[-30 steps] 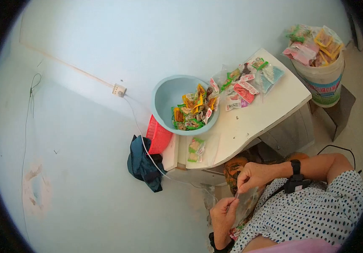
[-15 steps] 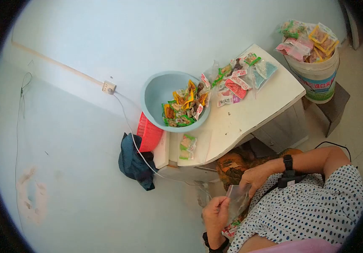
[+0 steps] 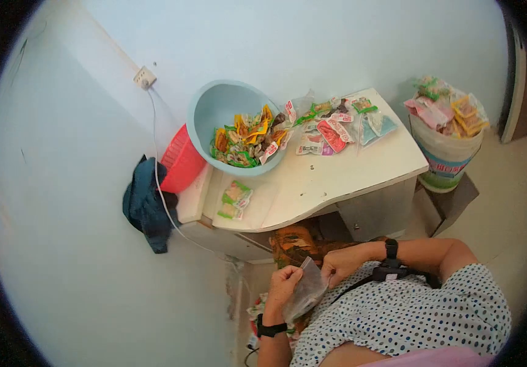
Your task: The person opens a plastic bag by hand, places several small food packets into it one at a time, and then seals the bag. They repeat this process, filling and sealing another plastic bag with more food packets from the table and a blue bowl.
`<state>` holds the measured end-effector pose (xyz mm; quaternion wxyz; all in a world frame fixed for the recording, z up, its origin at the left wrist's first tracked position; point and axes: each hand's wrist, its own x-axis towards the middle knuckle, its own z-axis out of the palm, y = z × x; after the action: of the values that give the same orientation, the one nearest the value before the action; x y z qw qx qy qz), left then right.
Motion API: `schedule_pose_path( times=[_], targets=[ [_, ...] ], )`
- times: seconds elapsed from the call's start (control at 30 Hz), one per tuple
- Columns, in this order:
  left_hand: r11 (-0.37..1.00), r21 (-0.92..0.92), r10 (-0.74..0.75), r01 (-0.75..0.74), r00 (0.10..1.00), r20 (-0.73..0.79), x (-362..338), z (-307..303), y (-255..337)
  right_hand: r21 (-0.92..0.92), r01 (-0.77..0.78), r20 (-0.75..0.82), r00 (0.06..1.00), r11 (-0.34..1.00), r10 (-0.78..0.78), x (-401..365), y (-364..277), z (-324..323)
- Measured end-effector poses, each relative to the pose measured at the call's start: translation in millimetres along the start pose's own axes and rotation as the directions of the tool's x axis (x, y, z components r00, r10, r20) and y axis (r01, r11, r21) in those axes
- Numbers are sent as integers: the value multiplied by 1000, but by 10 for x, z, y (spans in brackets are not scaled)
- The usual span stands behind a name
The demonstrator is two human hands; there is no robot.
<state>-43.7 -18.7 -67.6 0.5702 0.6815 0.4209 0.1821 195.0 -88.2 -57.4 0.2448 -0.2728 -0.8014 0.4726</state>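
My left hand (image 3: pixel 284 286), with a black band at the wrist, pinches the top edge of a clear plastic zip bag (image 3: pixel 308 292). The bag hangs in front of my lap and looks flat; I cannot make out anything inside. My right hand (image 3: pixel 341 265) is closed at the bag's other edge, its fingertips partly hidden. On the table (image 3: pixel 367 174) above my hands lie a green-and-clear snack packet (image 3: pixel 235 199) and several other packets, among them a red one (image 3: pixel 334 134) and a bag with something blue (image 3: pixel 376 127).
A blue basin (image 3: pixel 205 113) holding several packets stands on the table. Behind it are a red basket (image 3: pixel 182 160) and a dark cloth (image 3: pixel 147 205). A white bucket (image 3: pixel 444 147) heaped with packets stands at right. A white cable (image 3: pixel 158 153) runs down from the wall socket (image 3: pixel 145 77).
The camera view has shifted, so the table and my hands appear further left. The bag is raised and tilted more, showing its face. Both hands remain at it.
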Motion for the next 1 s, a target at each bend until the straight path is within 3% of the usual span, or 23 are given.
schedule_pose_path(
  times=[0.1, 0.2, 0.3, 0.4, 0.43, 0.53, 0.57, 0.83, 1.0],
  targets=[
    [994, 66, 76, -82, 994, 81, -30, 126, -186, -16, -77, 35, 996, 997, 77, -72, -35, -31],
    [1000, 11, 1, -2, 990, 138, -132, 210, -264, -41, -123, 9, 992, 992, 123, -125, -14, -47],
    [994, -105, -19, 35, 989, 148, -178, 227, -345, -27, -216, -198, 958, 976, 206, -164, 87, -14],
    [974, -228, 39, -15, 994, 103, -123, 268, -549, -309, -70, -276, 961, 948, -19, -117, -30, -48],
    [952, -306, 39, -8, 995, 96, -115, 282, -553, -265, -78, -246, 969, 961, 11, -52, -139, -45],
    [925, -378, 83, -42, 992, 94, -98, 296, -638, -300, -57, 43, 996, 952, 73, 7, -1, -53],
    [930, -366, 88, -47, 991, 97, -74, 287, -683, -209, -130, 97, 983, 969, 153, 35, 28, -53],
    [932, -347, 139, -108, 988, 64, -149, 233, -807, -121, -277, 76, 955, 953, 287, 254, 188, 67],
    [981, -98, 164, -168, 985, -50, -260, 64, -844, -76, -382, 9, 923, 921, 384, 270, 301, 95]
  ],
)
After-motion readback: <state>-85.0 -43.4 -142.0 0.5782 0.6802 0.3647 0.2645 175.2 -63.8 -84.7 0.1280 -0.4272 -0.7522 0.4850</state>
